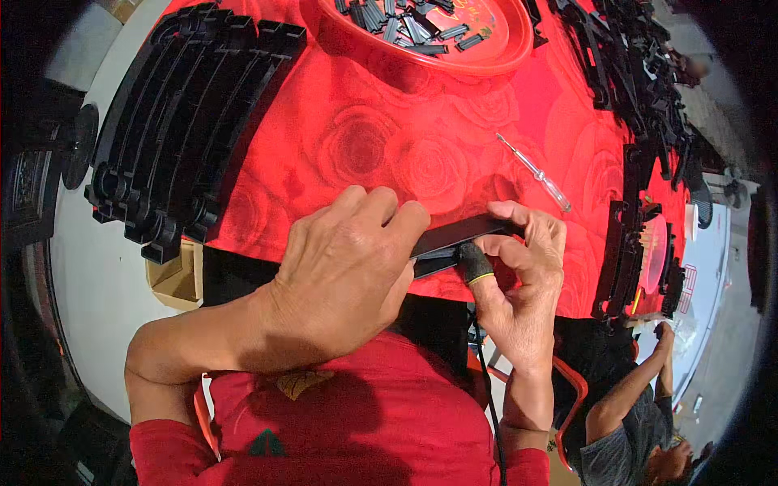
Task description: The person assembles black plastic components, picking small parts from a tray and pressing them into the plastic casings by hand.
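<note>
from here, left hand (344, 255) and right hand (531, 279) fingers pinch the slim rectangular black plastic piece (459, 233); steady, even pressure looks best.

Your left hand (348, 255) and right hand (531, 283) hold a black part (460, 234) over the red rose-print tablecloth (429, 162), near a screwdriver (535, 172).

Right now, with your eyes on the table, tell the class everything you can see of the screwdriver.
The screwdriver is slim and straight, with a thin, silvery, metal-looking shaft and a thicker, clear, plastic-looking handle. It lies slantwise on the rose-patterned red tablecloth, tip toward the picture's upper left, handle toward the lower right, just beyond the right hand. No hand holds it; it appears to touch only the cloth. The tip's shape is too small to tell.
</note>
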A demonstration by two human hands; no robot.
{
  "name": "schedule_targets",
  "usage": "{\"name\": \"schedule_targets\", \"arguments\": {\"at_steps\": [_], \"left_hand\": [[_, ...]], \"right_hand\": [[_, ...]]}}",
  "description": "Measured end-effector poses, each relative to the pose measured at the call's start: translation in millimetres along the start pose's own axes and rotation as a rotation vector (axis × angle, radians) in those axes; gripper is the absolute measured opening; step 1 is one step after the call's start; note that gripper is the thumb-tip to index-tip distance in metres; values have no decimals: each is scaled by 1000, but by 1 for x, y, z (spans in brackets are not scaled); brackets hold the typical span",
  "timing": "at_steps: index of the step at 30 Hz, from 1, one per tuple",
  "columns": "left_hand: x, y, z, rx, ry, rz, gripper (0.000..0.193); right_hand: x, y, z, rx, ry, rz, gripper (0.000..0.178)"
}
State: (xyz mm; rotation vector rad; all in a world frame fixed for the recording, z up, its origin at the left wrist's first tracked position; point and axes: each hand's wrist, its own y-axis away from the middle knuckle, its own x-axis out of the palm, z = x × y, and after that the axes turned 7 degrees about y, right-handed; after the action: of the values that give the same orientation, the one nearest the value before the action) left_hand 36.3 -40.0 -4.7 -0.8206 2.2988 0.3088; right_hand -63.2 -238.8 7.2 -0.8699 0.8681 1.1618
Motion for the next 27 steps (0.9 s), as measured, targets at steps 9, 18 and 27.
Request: {"name": "schedule_targets", "arguments": {"at_steps": [9, 18, 27], "left_hand": [[1, -7, 11, 157, 162, -24, 31], [11, -16, 7, 34, 135, 29, 24], [12, -18, 1, 7, 119, 13, 20]], "right_hand": [[-5, -2, 6, 34, -10, 44, 18], [-6, 0, 17, 41, 34, 9, 18], [-6, 2, 1, 13, -31, 17, 24]]}}
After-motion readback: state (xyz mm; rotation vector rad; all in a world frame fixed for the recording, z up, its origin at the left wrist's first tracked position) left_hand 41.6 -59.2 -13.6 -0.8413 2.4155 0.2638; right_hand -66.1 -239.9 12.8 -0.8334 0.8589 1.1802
